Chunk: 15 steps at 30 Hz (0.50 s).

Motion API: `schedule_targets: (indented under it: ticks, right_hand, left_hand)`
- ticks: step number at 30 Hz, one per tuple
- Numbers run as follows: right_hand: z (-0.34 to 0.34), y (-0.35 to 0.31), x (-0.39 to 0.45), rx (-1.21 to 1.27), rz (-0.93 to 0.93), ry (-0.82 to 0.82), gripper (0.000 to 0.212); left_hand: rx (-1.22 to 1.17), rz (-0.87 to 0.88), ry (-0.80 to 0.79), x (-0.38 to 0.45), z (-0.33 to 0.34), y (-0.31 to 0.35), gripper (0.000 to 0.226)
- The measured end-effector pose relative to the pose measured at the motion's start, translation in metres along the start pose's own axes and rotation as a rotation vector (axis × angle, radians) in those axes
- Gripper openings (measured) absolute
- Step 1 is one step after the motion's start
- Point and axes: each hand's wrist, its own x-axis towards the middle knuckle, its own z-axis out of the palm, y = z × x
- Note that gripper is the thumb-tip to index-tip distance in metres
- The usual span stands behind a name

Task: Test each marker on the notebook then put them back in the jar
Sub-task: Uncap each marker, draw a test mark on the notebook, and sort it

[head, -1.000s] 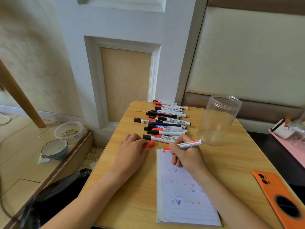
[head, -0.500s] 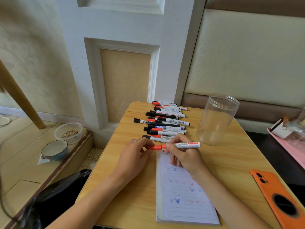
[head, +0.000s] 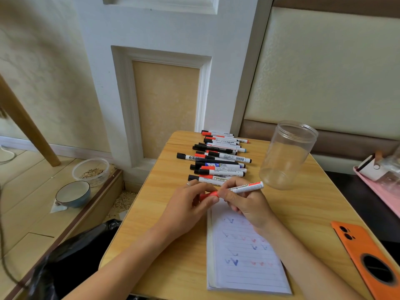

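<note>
Bare forearms, no sleeves; a ring on one finger.

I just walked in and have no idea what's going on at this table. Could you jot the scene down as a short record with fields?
left hand: pinches red cap
right hand: grips red marker
cap: on the marker's tip end
notebook: open, red and blue ticks
jar: clear, upright, nothing inside
other markers: in a row on the table
phone: orange, at right edge

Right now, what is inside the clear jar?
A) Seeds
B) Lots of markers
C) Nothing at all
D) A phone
C: the clear jar stands empty on the table, while the markers lie in a row beside it.
</note>
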Motion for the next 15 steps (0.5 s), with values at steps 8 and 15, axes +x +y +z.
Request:
schedule_targets:
  ticks: [8, 15]
  right_hand:
    - [-0.0066, 0.0027, 0.0028, 0.084, 0.027, 0.123, 0.021]
    - [-0.0012, 0.0048, 0.0017, -0.073, 0.022, 0.065, 0.013]
  left_hand:
    - [-0.044, -0.076, 0.081, -0.0033, -0.0058, -0.0046, 0.008]
    - [-0.165, -0.038, -0.026, -0.0018, -0.0049, 0.0017, 0.037]
